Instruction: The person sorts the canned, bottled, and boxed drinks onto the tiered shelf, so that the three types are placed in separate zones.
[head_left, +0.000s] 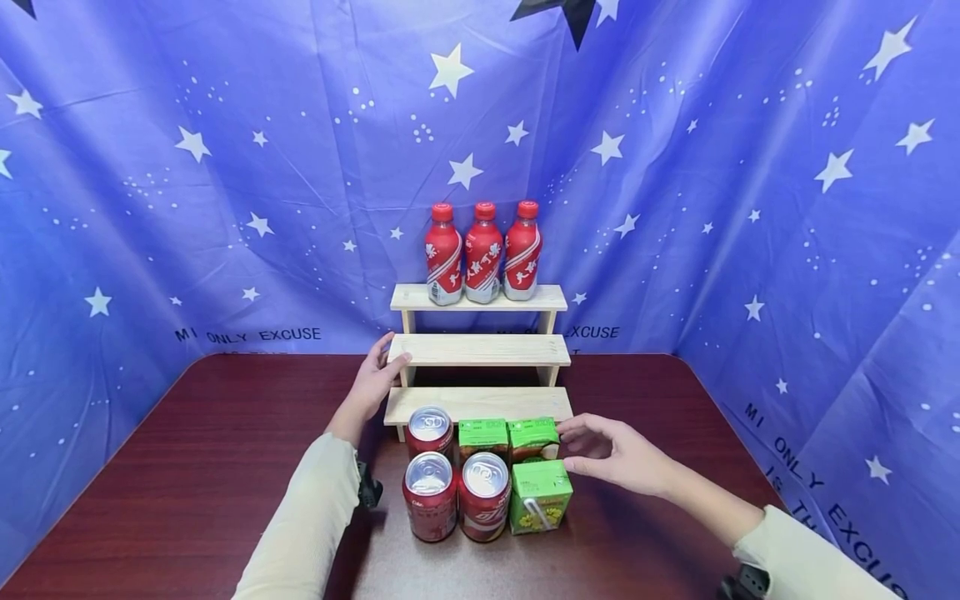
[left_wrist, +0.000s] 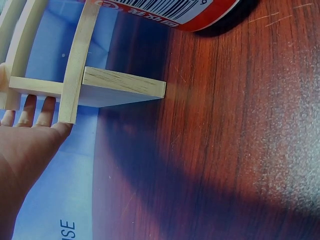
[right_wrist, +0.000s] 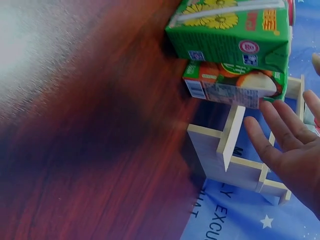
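Observation:
A three-tier wooden shelf [head_left: 480, 350] stands at the table's back, with three red bottles [head_left: 483, 257] upright on its top tier. My left hand [head_left: 375, 377] holds the left end of the middle tier, thumb on the board and fingers [left_wrist: 45, 112] at the side support. My right hand [head_left: 618, 454] is beside the drink cartons, fingers spread and nothing held. Its fingertips are close to the rear coconut-picture carton [right_wrist: 235, 82]; contact is unclear. A green carton with yellow flowers [head_left: 542, 497] stands in front. Red cans [head_left: 431, 497] stand left of the cartons.
The dark red wooden table [head_left: 187, 483] carries everything. Another green carton [head_left: 482, 435] stands behind the front cans, near the shelf's lowest tier. A blue curtain with white stars [head_left: 337, 167] hangs behind and at the sides.

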